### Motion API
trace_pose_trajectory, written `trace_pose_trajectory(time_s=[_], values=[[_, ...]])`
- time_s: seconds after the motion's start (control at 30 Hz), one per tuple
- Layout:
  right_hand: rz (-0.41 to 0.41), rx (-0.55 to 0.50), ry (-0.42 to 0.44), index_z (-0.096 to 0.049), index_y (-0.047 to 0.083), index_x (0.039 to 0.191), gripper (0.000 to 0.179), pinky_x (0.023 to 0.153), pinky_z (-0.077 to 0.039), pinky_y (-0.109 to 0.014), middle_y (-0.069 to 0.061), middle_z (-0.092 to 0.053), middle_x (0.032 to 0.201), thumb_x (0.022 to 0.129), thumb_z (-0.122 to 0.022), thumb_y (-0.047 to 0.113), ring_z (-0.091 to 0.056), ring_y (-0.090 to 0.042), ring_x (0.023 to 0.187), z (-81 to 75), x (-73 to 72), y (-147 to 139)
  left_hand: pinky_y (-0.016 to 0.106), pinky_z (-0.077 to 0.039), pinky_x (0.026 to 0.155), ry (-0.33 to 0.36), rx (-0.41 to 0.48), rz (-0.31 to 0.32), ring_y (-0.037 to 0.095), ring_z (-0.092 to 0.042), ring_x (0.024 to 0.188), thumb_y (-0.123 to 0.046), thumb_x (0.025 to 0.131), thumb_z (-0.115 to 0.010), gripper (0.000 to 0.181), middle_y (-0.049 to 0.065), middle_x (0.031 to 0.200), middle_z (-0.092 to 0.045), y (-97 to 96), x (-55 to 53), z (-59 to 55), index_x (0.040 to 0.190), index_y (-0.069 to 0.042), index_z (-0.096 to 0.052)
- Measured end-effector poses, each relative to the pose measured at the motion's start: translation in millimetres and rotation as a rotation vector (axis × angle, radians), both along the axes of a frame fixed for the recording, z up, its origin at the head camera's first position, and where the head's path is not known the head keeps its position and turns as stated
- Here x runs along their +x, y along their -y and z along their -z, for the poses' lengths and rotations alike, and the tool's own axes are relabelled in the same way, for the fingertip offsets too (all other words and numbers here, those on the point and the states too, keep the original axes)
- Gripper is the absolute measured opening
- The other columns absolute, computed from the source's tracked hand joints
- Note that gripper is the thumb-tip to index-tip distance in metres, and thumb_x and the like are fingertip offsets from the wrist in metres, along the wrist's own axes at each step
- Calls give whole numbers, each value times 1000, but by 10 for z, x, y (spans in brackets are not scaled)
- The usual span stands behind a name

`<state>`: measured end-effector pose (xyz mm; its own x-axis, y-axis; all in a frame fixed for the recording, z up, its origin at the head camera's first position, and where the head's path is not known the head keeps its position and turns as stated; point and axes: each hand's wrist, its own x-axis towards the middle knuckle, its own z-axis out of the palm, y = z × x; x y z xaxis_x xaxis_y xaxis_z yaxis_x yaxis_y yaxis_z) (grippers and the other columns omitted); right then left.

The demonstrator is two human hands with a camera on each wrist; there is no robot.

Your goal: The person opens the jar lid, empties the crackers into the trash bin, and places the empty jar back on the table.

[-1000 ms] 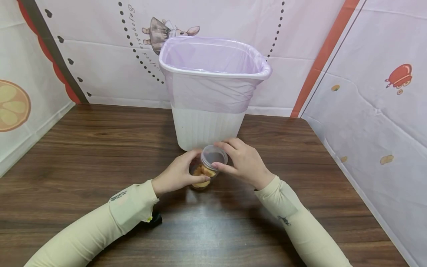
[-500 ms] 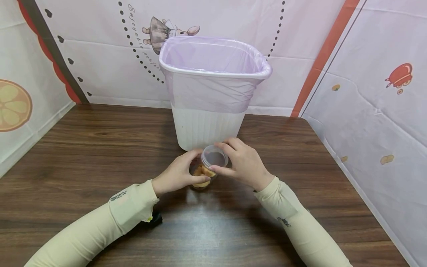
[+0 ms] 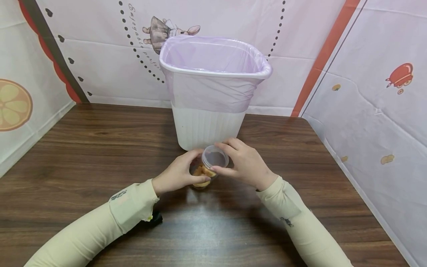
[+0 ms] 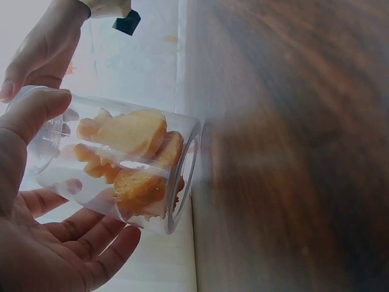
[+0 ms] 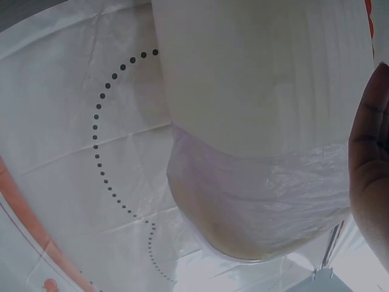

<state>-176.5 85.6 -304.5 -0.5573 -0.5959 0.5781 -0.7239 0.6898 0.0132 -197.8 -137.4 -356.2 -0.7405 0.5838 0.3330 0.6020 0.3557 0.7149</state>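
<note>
A small clear jar [image 4: 91, 106] holds several yellow-orange, food-like chunks [image 4: 137, 134]; their exact kind is unclear. My left hand [image 3: 178, 172] grips the jar's side, thumb on the near face and fingers around the far one. The round translucent lid [image 3: 215, 156] is at the jar's top, and my right hand [image 3: 245, 162] pinches its rim between thumb and fingers. In the left wrist view the jar's base is at the tabletop. Only part of my right hand [image 5: 369, 152] shows at the edge of the right wrist view.
Directly behind the jar stands a tall white bin [image 3: 208, 128] lined with a thin purple bag [image 3: 213, 92]. The brown wooden table [image 3: 100, 148] is bordered by printed cloth walls [image 3: 360, 92]. A small black object [image 3: 155, 220] shows beside my left sleeve.
My right thumb has shifted slightly left along the lid's near rim, and my right wrist has moved slightly. The jar and left hand look nearly unchanged.
</note>
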Motion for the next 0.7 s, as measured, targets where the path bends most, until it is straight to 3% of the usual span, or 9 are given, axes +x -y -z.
trace_pose_trajectory(time_s=[0.7], values=[[-70, -10, 137, -65, 5, 120, 53, 91, -52, -32, -6, -66, 113, 77, -79, 33, -63, -18, 104, -64, 4, -47, 37, -51, 92, -8, -22, -7, 14, -60, 107, -25, 77, -81, 64, 1, 121, -62, 0, -24, 10, 132, -12, -50]])
